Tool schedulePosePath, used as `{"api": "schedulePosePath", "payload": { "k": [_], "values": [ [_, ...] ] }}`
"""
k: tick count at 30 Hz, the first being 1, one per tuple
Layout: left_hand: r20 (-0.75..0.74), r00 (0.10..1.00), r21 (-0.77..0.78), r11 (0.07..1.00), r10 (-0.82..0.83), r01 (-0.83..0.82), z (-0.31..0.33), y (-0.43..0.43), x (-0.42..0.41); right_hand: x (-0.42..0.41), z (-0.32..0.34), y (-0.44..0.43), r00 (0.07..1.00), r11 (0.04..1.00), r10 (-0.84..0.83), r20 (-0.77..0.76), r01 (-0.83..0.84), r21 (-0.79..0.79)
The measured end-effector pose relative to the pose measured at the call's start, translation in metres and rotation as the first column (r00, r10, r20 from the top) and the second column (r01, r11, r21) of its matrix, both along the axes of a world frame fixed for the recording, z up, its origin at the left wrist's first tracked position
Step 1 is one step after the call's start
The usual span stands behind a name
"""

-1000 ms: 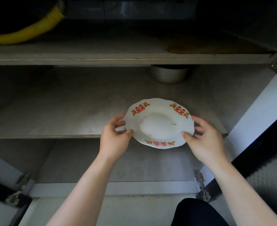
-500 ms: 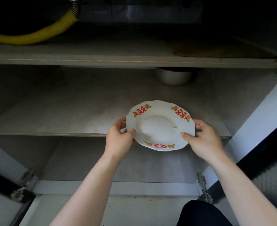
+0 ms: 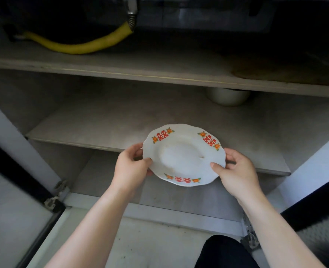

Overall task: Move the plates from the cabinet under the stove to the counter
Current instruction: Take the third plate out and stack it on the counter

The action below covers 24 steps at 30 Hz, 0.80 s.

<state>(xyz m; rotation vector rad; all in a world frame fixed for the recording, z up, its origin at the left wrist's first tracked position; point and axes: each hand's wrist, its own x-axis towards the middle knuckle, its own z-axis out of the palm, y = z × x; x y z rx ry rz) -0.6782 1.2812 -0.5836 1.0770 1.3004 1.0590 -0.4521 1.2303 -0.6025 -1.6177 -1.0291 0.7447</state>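
Grey laminate cabinet (image 3: pixel 43 105), doors (image 3: pixel 14 136) open on both sides. Middle shelf (image 3: pixel 111 122) runs left to right. Yellow hose (image 3: pixel 78 49) lies on the upper shelf (image 3: pixel 159 64), far left.

Plate (image 3: pixel 183 157): white with a red-and-orange rim print, face up, over the near edge of the middle shelf, right of centre. Can't tell if its far rim touches the board. Pale bowl (image 3: pixel 228 96) sits far right on the same shelf, well apart from the plate.

Left hand (image 3: pixel 129 168) pinches the plate's left rim and right hand (image 3: pixel 237 175) the right rim, thumbs (image 3: pixel 147 160) on top, fingers curled underneath. Plate sits squarely between the hands. It's round, so no long axis, and neither hand is nearer.

Counter not in view. My read: extraction step. Pull straight to the near side, then up, level, clear of the upper shelf's edge.
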Motion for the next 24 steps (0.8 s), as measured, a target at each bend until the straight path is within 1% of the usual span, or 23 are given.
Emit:
{"api": "schedulePosePath", "payload": {
  "k": [6, 11, 18, 24],
  "values": [
    [0.051, 0.998, -0.068, 0.997, 0.037, -0.033, 0.013, -0.016, -0.021, -0.013, 0.016, -0.007, 0.998, 0.999, 0.05, 0.024, -0.05, -0.013],
    [0.035, 0.992, -0.096, 0.989, 0.119, -0.116, 0.02, -0.036, -0.048, -0.035, 0.026, -0.009, 0.991, 0.991, 0.135, 0.016, -0.134, -0.029],
    [0.011, 0.953, -0.055, 0.952, 0.304, -0.303, 0.034, -0.069, -0.114, -0.105, 0.034, 0.001, 0.947, 0.946, 0.322, -0.018, -0.322, -0.046],
    [0.001, 0.866, -0.064, 0.864, 0.5, -0.499, 0.047, -0.1, -0.167, -0.17, 0.045, 0.008, 0.87, 0.868, 0.493, -0.016, -0.493, -0.062]
  ]
}}
